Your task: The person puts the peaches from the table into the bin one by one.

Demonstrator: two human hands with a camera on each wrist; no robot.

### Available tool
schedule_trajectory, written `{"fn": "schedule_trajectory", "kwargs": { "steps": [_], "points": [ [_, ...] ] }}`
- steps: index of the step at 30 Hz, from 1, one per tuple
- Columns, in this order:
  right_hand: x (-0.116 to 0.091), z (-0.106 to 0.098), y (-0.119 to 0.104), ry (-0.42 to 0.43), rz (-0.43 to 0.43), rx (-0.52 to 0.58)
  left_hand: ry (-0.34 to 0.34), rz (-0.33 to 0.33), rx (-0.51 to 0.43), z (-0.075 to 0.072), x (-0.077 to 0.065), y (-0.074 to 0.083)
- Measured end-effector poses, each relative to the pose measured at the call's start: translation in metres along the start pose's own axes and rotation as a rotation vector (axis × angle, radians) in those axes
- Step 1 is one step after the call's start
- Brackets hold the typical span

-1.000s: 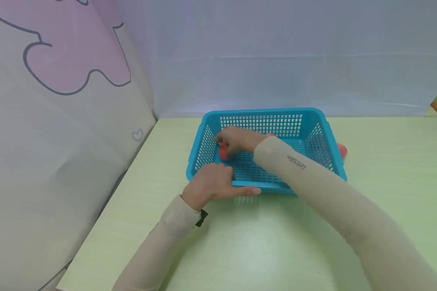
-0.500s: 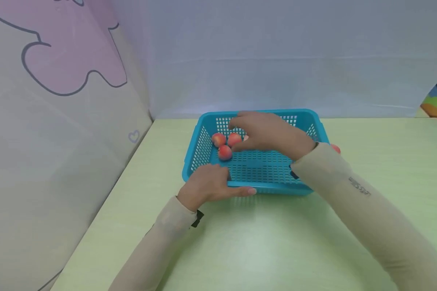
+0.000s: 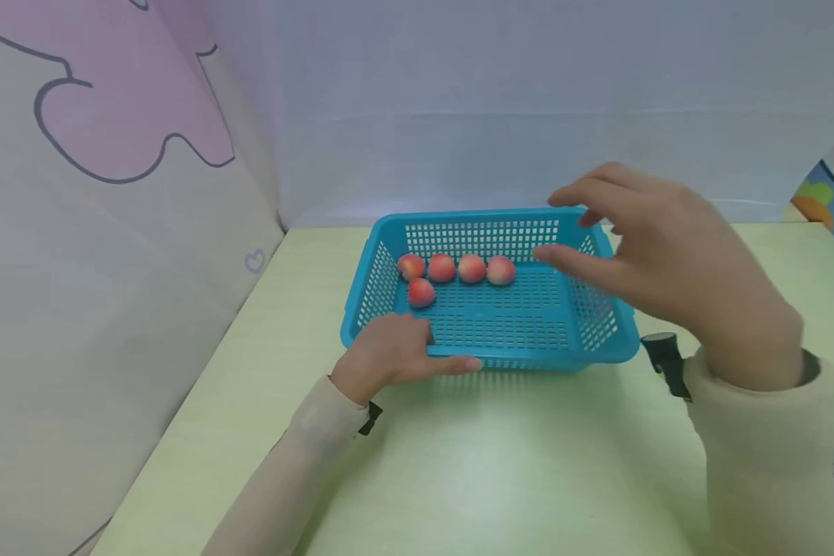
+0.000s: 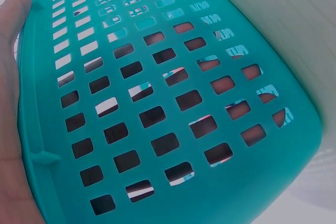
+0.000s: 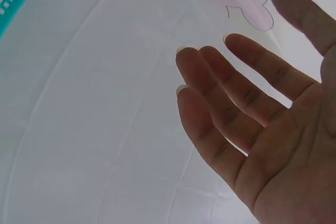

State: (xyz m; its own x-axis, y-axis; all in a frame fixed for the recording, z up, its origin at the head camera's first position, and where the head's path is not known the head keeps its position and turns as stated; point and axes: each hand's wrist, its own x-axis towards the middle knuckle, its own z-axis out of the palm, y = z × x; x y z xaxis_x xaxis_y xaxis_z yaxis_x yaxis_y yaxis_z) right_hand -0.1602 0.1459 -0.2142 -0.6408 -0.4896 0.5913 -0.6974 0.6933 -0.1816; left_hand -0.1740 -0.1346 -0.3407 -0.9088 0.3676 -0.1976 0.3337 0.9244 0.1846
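Note:
A blue plastic basket (image 3: 486, 357) with mesh walls stands on the table. Several small red-and-yellow peaches (image 3: 441, 267) lie inside, most in a row along its back wall, with one peach (image 3: 421, 293) in front of the row's left end. My left hand (image 3: 389, 351) grips the near rim at its left part, fingers over the inside and thumb along the outside. Through the mesh in the left wrist view, parts of its fingers (image 4: 223, 84) show. Above the basket's right end, my right hand (image 3: 656, 247) hangs with spread, bent fingers and an empty palm (image 5: 283, 150).
The light green table (image 3: 500, 463) reaches around the basket. A pale curtain (image 3: 493, 108) hangs right behind it, and a printed sheet (image 3: 111, 270) borders the left side. Pinkish colour shows through the basket's right mesh wall.
My right hand has let go of a peach at the left end of the basket, then risen and moved right. Left hand stays on the rim; the row of peaches is now uncovered.

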Motion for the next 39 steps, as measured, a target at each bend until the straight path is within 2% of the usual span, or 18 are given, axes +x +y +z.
{"fn": "schedule_trajectory", "kwargs": {
  "steps": [5,9,12,14,22,25,34,39],
  "points": [
    [-0.019,-0.018,0.019,0.091,0.092,-0.114,0.008,0.003,-0.004,0.001,0.000,0.001],
    [-0.034,-0.021,0.040,0.071,0.205,-0.150,0.016,0.006,0.005,0.002,0.000,0.001],
    [-0.045,-0.019,0.055,0.009,0.310,-0.151,0.013,0.012,0.004,0.001,0.000,0.001],
    [-0.050,-0.016,0.066,-0.031,0.349,-0.149,0.012,0.016,0.003,0.002,0.000,0.001],
    [-0.050,-0.002,0.100,-0.206,0.437,-0.179,0.010,0.005,0.020,0.001,0.001,-0.001],
    [-0.048,0.006,0.105,-0.274,0.450,-0.168,0.009,0.004,0.019,0.001,0.001,-0.002],
    [-0.050,0.023,0.116,-0.404,0.469,-0.170,0.003,-0.011,0.014,0.002,0.000,-0.004],
    [-0.052,0.032,0.123,-0.516,0.481,-0.132,0.011,-0.005,0.015,0.002,0.001,-0.004]
  ]
}}
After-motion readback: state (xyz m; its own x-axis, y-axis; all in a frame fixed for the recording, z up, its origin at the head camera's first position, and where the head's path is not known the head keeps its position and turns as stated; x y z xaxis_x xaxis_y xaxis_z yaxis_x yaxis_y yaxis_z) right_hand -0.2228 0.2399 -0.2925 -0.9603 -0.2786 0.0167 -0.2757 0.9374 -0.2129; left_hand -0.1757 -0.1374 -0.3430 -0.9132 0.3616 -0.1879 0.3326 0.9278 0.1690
